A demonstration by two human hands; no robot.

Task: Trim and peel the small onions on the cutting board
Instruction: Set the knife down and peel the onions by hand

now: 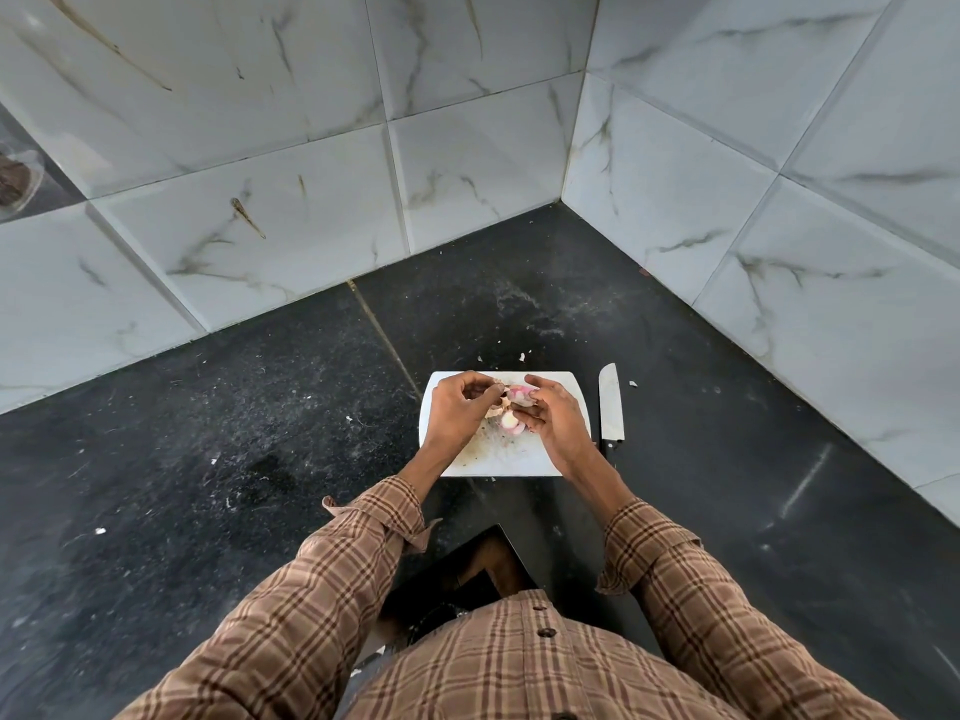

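The small onion [519, 393] is sitting between our two hands, held just above the far half of the white cutting board [524, 457]. Our right hand [551, 414] is gripping it with curled fingers — the pink and white flesh is showing at the fingertips. Our left hand [457, 407] is pinching a strip of papery skin [500, 402] that is hanging off the onion's left side. A second peeled onion [509, 421] is lying on the cutting board just below the held one, partly covered by our right hand. The cutting board is resting on the dark speckled tabletop [260, 433]. A knife [610, 402] is lying just to the right of the cutting board, blade pointing away from us — its handle is mostly hidden behind our right wrist. Small scraps of peel [523, 357] are lying on the tabletop beyond the cutting board's far edge.
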